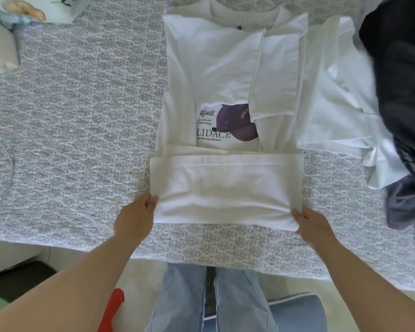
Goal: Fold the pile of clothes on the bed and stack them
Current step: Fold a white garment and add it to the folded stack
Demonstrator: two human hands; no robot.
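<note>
White T-shirt (pixel 228 92) laid flat mid-bed, sleeves turned in, hem folded up at 6 o'clock. Left hand (pixel 134 218) and right hand (pixel 313 224) pinching that fold's two near corners, presumably to keep edges square. Unfolded pile (pixel 393 104) at 3 o'clock, awaiting turn.

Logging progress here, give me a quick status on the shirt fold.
Left hand and right hand each grip a bottom corner. White printed T-shirt sleeves in, hem folded up once. Dark clothes piled right, clear of the fold.
</note>
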